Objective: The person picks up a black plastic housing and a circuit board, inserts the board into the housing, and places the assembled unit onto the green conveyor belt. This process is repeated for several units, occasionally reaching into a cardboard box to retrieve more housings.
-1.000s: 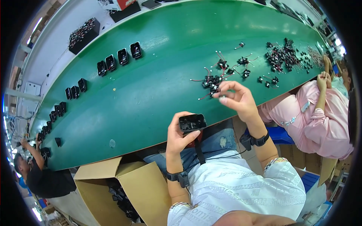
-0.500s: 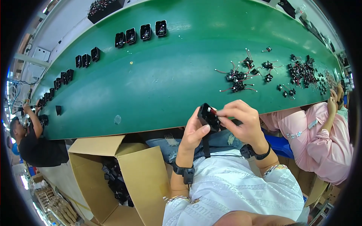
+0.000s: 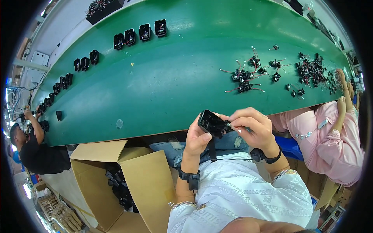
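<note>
Above my lap, just off the near table edge, my left hand (image 3: 197,136) is closed round a black plastic housing (image 3: 211,122), thumb on its near side. Its hollow, glossy inside faces up. At the housing's right end my right hand (image 3: 253,126) pinches a small black part (image 3: 227,126), fingertips pressed together. A small white bit shows just under those fingertips. Whether that part touches the housing I cannot tell. Farther off on the table lie loose black parts with red wires (image 3: 243,75) and white plugs.
Similar black housings (image 3: 144,32) stand in a curved row along the green table (image 3: 171,81). A dark heap of parts (image 3: 311,70) lies at the right, by a person in pink (image 3: 326,139). Another person (image 3: 39,149) works at far left. An open carton (image 3: 149,186) holds black pieces.
The housing has turned in my left hand, so its hollow face shows more. My right hand has moved slightly right, from over the housing to its right end. The co-worker's arm at right reaches farther.
</note>
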The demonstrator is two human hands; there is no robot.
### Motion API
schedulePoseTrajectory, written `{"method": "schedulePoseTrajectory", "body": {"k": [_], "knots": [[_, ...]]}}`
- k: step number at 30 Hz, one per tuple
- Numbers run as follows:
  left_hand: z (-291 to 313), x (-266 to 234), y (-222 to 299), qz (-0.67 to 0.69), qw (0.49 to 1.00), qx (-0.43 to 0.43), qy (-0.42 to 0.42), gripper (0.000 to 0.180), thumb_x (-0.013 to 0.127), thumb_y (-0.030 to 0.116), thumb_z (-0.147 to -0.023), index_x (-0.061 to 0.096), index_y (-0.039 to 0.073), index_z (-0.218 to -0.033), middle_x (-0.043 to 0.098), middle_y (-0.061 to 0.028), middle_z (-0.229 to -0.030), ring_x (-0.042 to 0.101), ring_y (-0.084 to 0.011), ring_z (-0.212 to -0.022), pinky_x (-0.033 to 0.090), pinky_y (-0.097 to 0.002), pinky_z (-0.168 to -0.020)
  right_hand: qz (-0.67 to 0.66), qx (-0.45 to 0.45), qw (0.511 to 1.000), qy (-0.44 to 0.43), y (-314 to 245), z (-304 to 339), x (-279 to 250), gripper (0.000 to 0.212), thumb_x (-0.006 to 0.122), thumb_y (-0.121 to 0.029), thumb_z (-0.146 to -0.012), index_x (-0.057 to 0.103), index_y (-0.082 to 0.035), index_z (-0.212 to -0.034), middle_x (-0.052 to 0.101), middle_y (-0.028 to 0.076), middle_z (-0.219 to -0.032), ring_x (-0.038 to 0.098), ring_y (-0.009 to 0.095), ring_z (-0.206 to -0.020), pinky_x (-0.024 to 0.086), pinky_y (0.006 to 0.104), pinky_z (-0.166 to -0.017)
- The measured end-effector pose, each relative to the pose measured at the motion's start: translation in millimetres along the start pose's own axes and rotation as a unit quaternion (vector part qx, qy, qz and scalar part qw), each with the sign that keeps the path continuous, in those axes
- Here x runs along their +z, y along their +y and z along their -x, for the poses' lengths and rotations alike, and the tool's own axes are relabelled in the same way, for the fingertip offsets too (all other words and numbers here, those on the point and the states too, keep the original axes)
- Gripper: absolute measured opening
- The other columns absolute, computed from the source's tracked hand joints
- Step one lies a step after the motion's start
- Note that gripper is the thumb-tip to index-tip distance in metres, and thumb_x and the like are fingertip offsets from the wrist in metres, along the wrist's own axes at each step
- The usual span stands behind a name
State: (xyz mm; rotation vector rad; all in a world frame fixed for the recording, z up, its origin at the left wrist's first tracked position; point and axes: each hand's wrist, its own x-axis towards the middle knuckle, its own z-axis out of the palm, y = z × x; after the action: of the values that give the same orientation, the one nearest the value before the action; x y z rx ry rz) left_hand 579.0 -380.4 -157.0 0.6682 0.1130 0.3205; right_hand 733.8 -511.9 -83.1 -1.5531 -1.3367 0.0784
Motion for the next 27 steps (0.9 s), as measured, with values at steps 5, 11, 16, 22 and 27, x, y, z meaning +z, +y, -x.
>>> {"method": "schedulePoseTrajectory", "body": {"k": [5, 11, 16, 22, 27], "knots": [[2, 1, -7, 0.010, 1.000, -0.005, 0.002, 0.077, 0.072, 0.038, -0.089, 0.040, -0.004, -0.144, 0.057, -0.0127, -0.133, 0.057, -0.0200, -0.121, 0.044, -0.0340, -0.105, -0.009, -0.051, 0.998, -0.019, -1, -5, 3, 0.024, 0.079, 0.009, -0.070, 0.070, -0.003, -0.089, 0.074, 0.009, -0.092, 0.069, 0.022, -0.076, 0.057, 0.0304, -0.066], [-2, 17, -1, -0.009, 0.999, 0.001, 0.036, 0.084, 0.067, 0.049, -0.092, 0.036, -0.005, -0.149, 0.058, -0.0110, -0.126, 0.060, -0.0180, -0.109, 0.049, -0.0329, -0.090, -0.024, -0.091, 0.995, -0.024, -1, -14, 6, 0.024, 0.080, 0.008, -0.069, 0.069, -0.004, -0.086, 0.075, 0.007, -0.094, 0.069, 0.022, -0.077, 0.057, 0.0315, -0.067], [4, 3, 9, -0.020, 0.997, -0.080, 0.003, 0.081, 0.049, 0.058, -0.098, 0.040, -0.006, -0.147, 0.060, -0.0098, -0.120, 0.060, -0.0125, -0.079, 0.048, -0.0271, -0.064, -0.012, -0.067, 0.998, 0.005, 1, -21, -5, 0.023, 0.080, 0.007, -0.068, 0.070, -0.007, -0.084, 0.076, 0.005, -0.091, 0.069, 0.023, -0.078, 0.057, 0.0328, -0.069], [10, 38, 41, -0.072, 0.994, -0.083, 0.031, 0.089, 0.081, 0.016, -0.078, 0.035, -0.004, -0.151, 0.052, -0.0097, -0.138, 0.055, -0.0147, -0.116, 0.047, -0.0248, -0.089, -0.082, -0.060, 0.994, -0.025, 1, -14, 13, 0.026, 0.079, 0.009, -0.066, 0.070, -0.007, -0.085, 0.076, 0.005, -0.090, 0.069, 0.022, -0.077, 0.057, 0.0310, -0.069], [25, 30, 27, -0.138, 0.988, 0.008, 0.073, 0.099, 0.090, 0.021, -0.075, 0.033, 0.001, -0.153, 0.049, -0.0106, -0.145, 0.053, -0.0178, -0.127, 0.043, -0.0311, -0.104, -0.216, 0.016, 0.976, -0.014, 1, -10, 17, 0.024, 0.075, 0.014, -0.070, 0.069, -0.002, -0.086, 0.075, 0.012, -0.087, 0.069, 0.020, -0.077, 0.055, 0.0300, -0.067]]}}
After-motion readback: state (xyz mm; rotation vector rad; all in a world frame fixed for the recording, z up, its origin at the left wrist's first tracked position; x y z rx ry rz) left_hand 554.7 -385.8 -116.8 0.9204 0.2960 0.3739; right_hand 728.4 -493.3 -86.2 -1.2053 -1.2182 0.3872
